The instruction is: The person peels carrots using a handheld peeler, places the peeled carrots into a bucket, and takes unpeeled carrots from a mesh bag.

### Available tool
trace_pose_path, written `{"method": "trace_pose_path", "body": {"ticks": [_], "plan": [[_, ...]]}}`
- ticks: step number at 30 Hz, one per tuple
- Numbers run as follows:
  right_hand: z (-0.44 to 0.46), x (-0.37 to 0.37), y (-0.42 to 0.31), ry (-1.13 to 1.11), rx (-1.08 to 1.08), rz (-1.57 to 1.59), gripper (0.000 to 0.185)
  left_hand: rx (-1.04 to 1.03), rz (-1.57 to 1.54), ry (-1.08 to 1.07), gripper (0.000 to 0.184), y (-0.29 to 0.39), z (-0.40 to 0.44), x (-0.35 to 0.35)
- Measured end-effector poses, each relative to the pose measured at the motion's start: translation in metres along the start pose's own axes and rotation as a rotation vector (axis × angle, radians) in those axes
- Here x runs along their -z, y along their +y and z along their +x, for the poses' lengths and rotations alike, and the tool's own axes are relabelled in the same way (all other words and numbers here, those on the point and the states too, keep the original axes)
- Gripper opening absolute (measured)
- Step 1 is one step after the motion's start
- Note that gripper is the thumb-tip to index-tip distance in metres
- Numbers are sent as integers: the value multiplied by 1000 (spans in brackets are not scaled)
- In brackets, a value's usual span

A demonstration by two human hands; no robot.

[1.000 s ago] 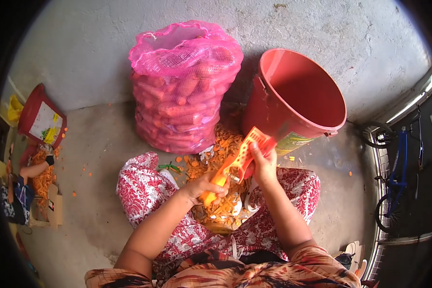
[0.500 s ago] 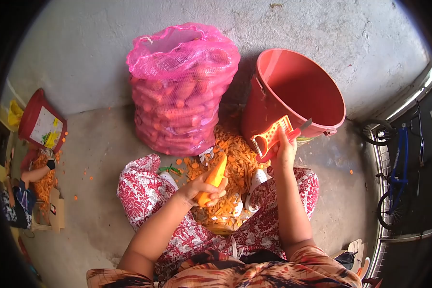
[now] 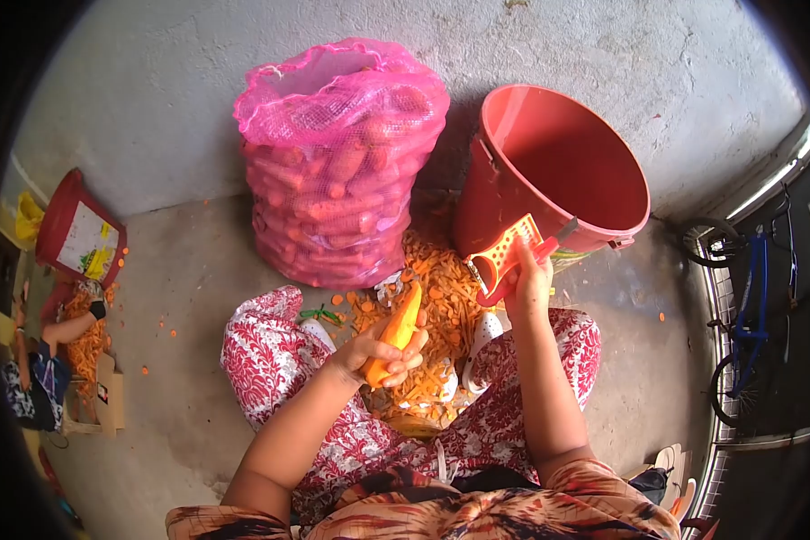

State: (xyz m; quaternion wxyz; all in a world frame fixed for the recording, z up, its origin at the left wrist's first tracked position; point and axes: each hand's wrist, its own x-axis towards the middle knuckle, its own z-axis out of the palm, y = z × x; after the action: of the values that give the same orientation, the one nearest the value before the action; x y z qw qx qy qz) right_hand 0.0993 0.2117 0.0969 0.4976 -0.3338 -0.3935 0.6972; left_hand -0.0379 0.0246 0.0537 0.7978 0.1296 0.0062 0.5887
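My left hand [image 3: 382, 354] is wrapped round a peeled orange carrot [image 3: 403, 322], its tip pointing up and away. My right hand [image 3: 526, 279] grips an orange peeler [image 3: 502, 256] together with a red-handled knife [image 3: 565, 230], whose blade points up to the right. Peeler and carrot are apart. Between my legs lies a heap of carrot peels and cut ends [image 3: 436, 301]. Beyond it stands a pink mesh sack [image 3: 337, 180] full of carrots, and to its right a large red bucket [image 3: 513, 193], with no contents visible from here.
At the far left, another person's arm [image 3: 70, 326] reaches over peels beside a red bucket [image 3: 63, 216] and a cardboard box [image 3: 110, 396]. A blue bicycle [image 3: 749, 324] is at the right. Green scraps [image 3: 322, 315] lie near my left foot. A wall [image 3: 180, 99] rises behind.
My right hand has moved the peeler away from the carrot, to the right, and the knife blade now shows. My left hand still holds the carrot, turned more upright.
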Motion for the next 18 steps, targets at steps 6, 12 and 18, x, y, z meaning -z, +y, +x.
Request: {"method": "trace_pose_path", "body": {"ticks": [6,12,18], "plan": [[-3,-2,-1,3,-49,-12,9,21,86,66,49,-1,1,0],[-2,1,5,-20,-47,-38,7,6,235,498,50,-3,4,23],[-1,3,7,-26,-14,-79,6,-79,341,802,52,-3,10,29]]}}
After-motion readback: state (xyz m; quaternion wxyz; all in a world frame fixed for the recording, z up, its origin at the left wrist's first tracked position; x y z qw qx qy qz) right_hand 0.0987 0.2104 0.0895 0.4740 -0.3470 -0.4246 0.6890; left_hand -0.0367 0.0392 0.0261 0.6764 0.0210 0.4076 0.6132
